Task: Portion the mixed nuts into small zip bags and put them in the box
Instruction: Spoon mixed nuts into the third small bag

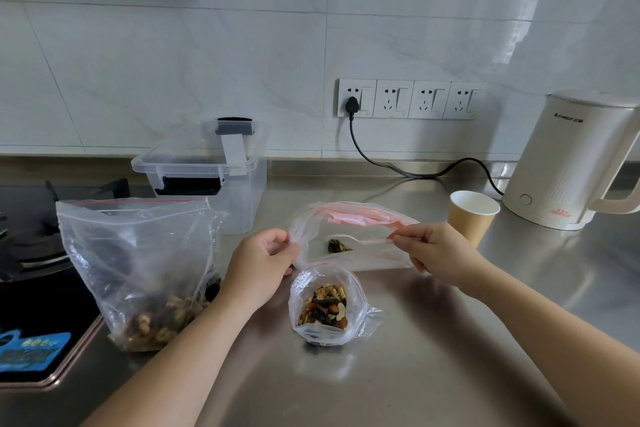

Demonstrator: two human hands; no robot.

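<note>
A cream kettle (568,163) stands at right, beside a paper cup (471,218); its black cord (408,170) runs to wall sockets (408,99); a gas hob (38,253) lies left.

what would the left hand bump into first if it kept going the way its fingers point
Probably the flat zip bag that the left hand already pinches at its left edge; beyond it, the white spoon inside. Depth is hard to judge.

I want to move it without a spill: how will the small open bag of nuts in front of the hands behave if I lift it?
The small bag looks like thin, crinkled film, so it will probably be floppy and sag around the nuts. Its mouth stands open, so tilting it may spill them. It seems bottom-heavy, with the nuts low; lifting by the rim should keep it upright.
</note>
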